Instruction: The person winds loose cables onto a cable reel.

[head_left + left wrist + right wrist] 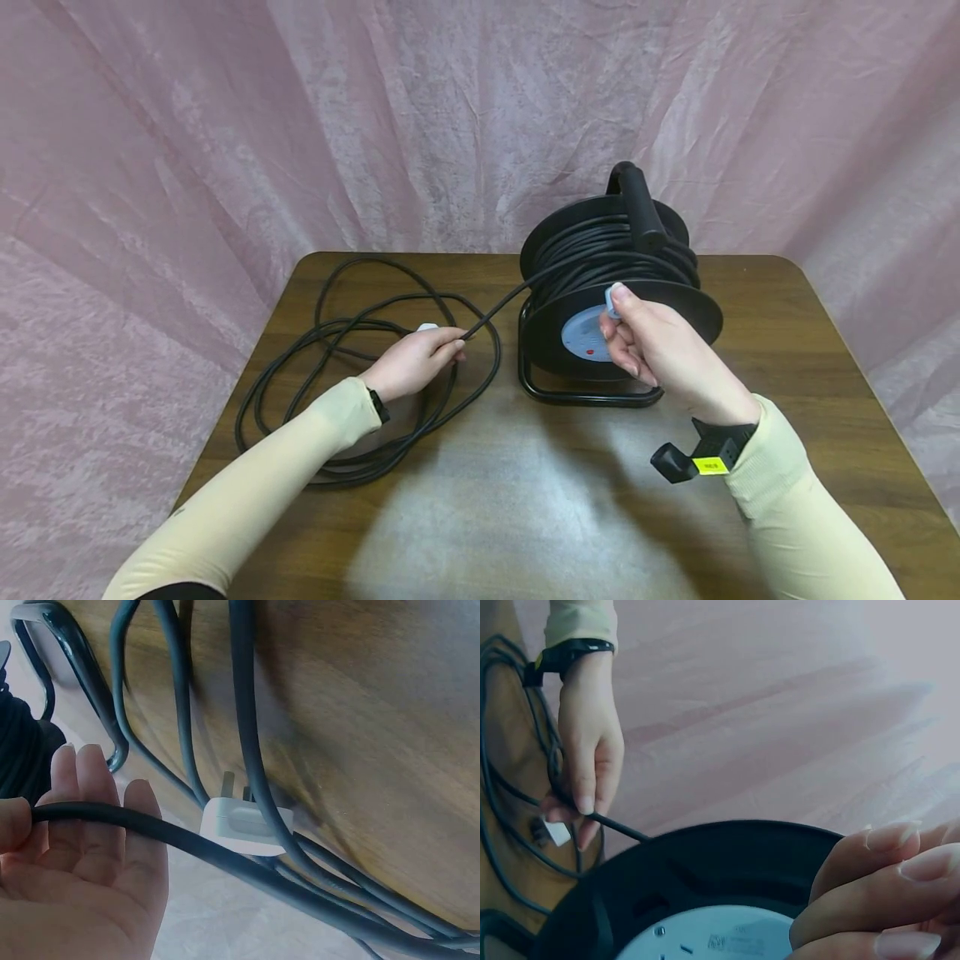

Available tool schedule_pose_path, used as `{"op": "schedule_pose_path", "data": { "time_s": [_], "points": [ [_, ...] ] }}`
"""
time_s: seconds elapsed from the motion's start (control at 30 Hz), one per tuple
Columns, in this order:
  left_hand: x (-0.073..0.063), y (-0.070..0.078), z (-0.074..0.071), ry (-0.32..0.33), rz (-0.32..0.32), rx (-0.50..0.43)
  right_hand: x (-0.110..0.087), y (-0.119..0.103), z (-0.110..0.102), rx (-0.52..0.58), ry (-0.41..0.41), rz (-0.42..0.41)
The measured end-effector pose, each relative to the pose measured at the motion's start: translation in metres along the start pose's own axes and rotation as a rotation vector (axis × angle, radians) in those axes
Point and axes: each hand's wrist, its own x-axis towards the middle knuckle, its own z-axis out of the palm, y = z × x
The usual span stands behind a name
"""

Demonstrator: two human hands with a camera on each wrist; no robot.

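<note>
A black cable reel (pixel 543 342) stands on the table, wound with black cable, its light-blue centre disc facing me. My right hand (pixel 663 346) pinches the small light-blue knob (pixel 611 303) at the front of the reel between thumb and fingers. Left of the reel, my left hand (pixel 412 362) holds the cable (pixel 504 302), which runs taut up to the drum. In the left wrist view, the cable (pixel 187 840) crosses the fingers under the thumb. A white plug (pixel 238 825) lies just beyond that hand, among the loose loops. The right wrist view hides the knob behind the fingers (pixel 862 900).
Loose cable loops (pixel 258 387) spread over the left part of the wooden table (pixel 517 517). The reel has a black tubular stand (pixel 588 398) and a carrying handle (pixel 639 204) on top. A pink curtain (pixel 480 125) hangs behind the table.
</note>
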Motion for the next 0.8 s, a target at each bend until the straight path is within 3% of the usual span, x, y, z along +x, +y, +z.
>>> {"op": "schedule_pose_path", "data": {
  "time_s": [0.57,0.8],
  "points": [
    [0.000,-0.003,0.002,-0.002,0.021,-0.008,-0.018,0.008,-0.029,0.028,0.036,0.000],
    [0.000,-0.004,0.003,-0.005,0.029,0.001,-0.025,0.011,-0.038,-0.061,0.061,0.007]
  ]
}}
